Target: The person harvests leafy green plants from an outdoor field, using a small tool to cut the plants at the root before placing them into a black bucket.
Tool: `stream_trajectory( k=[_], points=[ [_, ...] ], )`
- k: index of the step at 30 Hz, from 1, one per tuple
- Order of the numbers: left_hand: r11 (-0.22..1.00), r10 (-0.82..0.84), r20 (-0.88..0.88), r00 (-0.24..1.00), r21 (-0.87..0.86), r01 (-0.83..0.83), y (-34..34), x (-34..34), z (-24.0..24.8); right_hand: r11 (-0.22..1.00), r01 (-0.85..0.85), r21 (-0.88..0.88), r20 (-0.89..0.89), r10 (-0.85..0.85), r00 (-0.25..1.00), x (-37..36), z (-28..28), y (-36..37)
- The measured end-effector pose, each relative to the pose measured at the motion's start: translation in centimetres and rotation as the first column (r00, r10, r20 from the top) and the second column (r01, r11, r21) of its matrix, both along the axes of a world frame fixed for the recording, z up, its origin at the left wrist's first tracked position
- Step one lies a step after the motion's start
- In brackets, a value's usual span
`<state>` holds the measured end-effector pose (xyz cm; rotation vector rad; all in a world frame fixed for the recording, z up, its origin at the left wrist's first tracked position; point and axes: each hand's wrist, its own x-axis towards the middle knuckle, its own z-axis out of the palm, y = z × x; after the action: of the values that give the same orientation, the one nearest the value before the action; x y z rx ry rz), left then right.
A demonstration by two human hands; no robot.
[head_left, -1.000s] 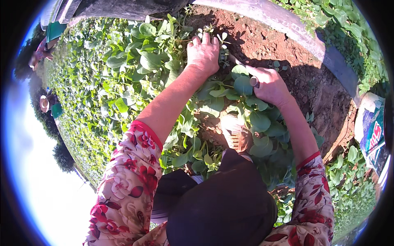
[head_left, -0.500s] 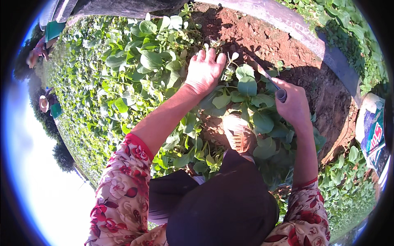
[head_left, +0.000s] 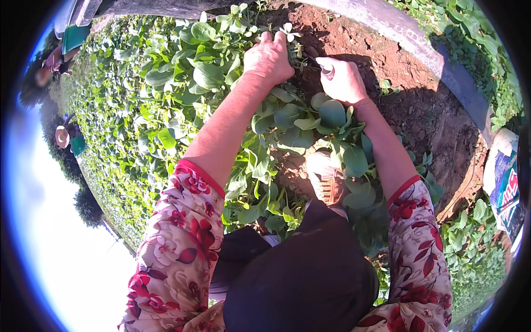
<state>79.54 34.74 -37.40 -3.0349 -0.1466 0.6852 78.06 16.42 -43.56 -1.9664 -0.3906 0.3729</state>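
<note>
My left hand (head_left: 269,60) is closed, its fingers bent down at a small pale-leaved plant (head_left: 289,33) on the edge of the bare soil. Leaves hide its fingertips. Just to the right and slightly nearer, my right hand (head_left: 344,82) wraps around a knife (head_left: 327,72) with a dark, hollow-looking handle end. Its blade is mostly out of sight beyond my fist. Broad-leaved green plants (head_left: 332,114) grow below both wrists, close to my right forearm.
Reddish soil (head_left: 381,55) lies to the right, bounded by a pale curved strip (head_left: 376,19). Dense leafy crop (head_left: 127,99) fills the left. My shoe (head_left: 326,180) stands between plants. A printed bag (head_left: 503,177) lies at far right. Other people, one in a hat (head_left: 62,136), are at far left.
Both hands have moved farther away from me. My right hand, with the knife, has also swung left, close to my left hand. The blade, visible before, is now mostly hidden.
</note>
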Motion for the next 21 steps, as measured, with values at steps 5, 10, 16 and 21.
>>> stream_trajectory(
  k=[5,10,16,21],
  points=[
    [0.994,0.109,0.007,0.994,0.003,-0.109,0.0,-1.0,-0.4,0.993,-0.079,-0.083,-0.017,0.078,0.997,1.5,3.3,0.5],
    [0.975,0.090,0.098,0.991,-0.213,-0.068,2.0,-2.5,0.1,0.986,0.048,-0.160,-0.112,-0.067,0.992,-1.0,6.6,-6.6],
    [0.956,0.142,0.134,0.981,-0.275,-0.101,2.8,-3.3,0.1,0.960,-0.035,-0.278,-0.172,-0.014,0.985,-5.0,10.2,-11.7],
    [0.937,0.148,0.084,0.985,-0.329,-0.113,1.8,-2.8,0.3,0.976,0.009,-0.219,0.189,0.034,0.981,-5.4,1.7,-7.7]
  ],
)
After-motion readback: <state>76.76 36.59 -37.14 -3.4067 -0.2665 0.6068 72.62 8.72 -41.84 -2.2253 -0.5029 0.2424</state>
